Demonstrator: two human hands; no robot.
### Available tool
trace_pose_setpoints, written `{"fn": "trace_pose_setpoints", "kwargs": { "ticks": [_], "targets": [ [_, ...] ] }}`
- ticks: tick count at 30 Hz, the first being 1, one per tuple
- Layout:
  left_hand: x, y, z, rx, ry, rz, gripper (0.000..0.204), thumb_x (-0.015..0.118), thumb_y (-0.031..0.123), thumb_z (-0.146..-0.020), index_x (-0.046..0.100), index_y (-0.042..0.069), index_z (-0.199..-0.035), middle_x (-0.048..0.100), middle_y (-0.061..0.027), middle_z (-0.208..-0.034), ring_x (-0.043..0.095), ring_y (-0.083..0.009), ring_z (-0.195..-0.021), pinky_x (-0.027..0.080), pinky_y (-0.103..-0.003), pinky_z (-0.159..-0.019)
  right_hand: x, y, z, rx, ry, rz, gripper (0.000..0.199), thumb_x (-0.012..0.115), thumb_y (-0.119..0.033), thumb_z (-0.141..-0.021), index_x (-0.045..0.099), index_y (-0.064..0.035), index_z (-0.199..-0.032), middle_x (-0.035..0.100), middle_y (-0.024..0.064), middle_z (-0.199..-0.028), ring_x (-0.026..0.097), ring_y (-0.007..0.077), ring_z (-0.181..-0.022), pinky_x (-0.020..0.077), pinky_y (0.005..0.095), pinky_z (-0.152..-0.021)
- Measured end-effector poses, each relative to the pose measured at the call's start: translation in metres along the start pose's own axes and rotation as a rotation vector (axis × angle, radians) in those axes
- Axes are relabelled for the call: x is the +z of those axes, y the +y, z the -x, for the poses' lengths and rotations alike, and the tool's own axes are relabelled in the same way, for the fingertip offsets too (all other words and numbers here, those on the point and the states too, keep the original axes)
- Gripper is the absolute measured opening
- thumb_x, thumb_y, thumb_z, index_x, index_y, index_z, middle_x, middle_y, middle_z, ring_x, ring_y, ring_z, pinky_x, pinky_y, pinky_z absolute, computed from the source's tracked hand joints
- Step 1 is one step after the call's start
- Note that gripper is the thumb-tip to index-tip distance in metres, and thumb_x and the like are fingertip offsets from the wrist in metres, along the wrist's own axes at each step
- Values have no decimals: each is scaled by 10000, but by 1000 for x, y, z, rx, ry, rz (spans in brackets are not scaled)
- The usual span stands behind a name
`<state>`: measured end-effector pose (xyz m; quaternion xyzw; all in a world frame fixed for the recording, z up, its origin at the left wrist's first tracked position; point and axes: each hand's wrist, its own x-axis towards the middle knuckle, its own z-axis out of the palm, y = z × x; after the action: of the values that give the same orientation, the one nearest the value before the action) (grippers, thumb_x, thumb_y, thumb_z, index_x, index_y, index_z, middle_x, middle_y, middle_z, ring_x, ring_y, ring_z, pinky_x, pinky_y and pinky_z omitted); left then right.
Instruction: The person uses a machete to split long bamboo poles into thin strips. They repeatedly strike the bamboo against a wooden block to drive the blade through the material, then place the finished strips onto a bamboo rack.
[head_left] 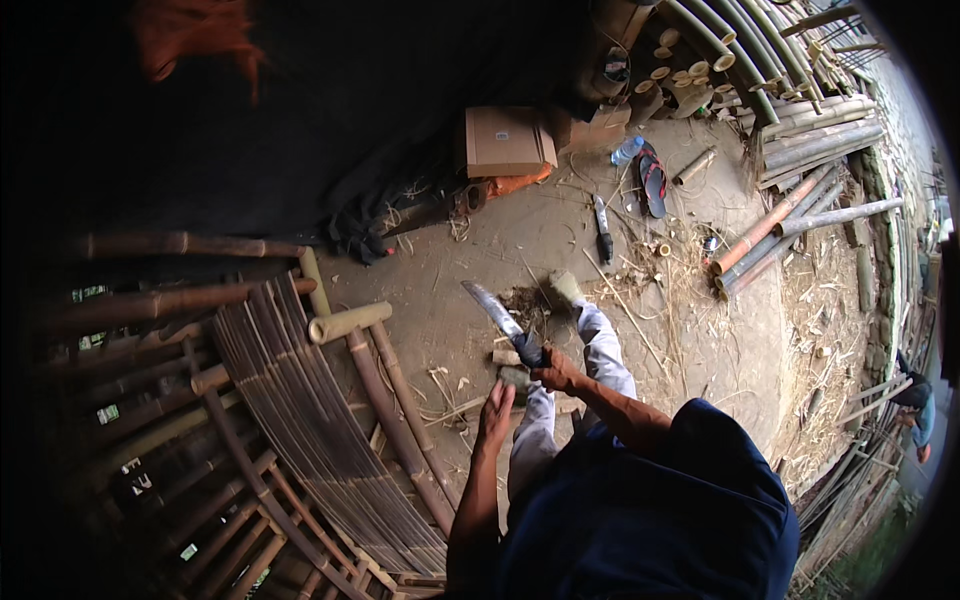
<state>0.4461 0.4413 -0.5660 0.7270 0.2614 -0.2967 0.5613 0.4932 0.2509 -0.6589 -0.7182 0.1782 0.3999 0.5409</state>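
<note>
On a grey-brown earthen floor (440, 285), a worker in a dark blue shirt (650, 500) and pale trousers (603, 355) holds a long steel knife with a dark wrapped handle (497, 312), its blade angled out over the ground near the feet. The right hand (562, 373) is curled firmly round the handle; the left hand (495, 412), fingers extended and apparently empty, hangs lower, apart from the knife. Pale, straw-coloured shavings (815, 340) litter the right side, suggesting that some cutting is done, and a dark brown panel of narrow bamboo slats (305, 415) at left looks assembled. Round, unsplit grey-green bamboo poles (825, 148) lie stacked at upper right, apparently unworked. The blade appears to meet no bamboo, and how much cutting is left cannot be told.
</note>
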Motion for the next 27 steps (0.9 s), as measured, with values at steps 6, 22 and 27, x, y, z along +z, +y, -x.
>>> {"fn": "trace_pose_setpoints", "kwargs": {
  "ticks": [6, 22, 27],
  "targets": [
    [-10, -128, 0, -298, 285, 15, 403, 552, 357, -973, 663, -12, -1093, 677, -168, -1058, 649, -274, -1001, 490, -367, -896, -111, 161, -254, -8, 92, -183, 243, 677, -284, -811, 611, -56, -866, 594, 39, -696, 590, 205, -575, 474, 386, -515],
    [171, -220, -144, -521, 254, 105, 257, 644, 187, -962, 657, 8, -1146, 683, -114, -1060, 637, -185, -1008, 501, -303, -899, -276, 188, -570, -191, 505, -48, 355, 681, -449, -897, 621, -153, -1083, 518, -45, -702, 474, 87, -572, 378, 254, -501],
    [187, -245, -120, -550, 331, -98, 230, 716, 102, -877, 650, 32, -1086, 700, -146, -1007, 678, -256, -968, 544, -338, -842, -318, 280, -538, 248, 873, 1124, 878, 617, -738, -760, 626, 27, -1190, 662, 243, -957, 652, 393, -991, 509, 514, -878]
  ]
}}
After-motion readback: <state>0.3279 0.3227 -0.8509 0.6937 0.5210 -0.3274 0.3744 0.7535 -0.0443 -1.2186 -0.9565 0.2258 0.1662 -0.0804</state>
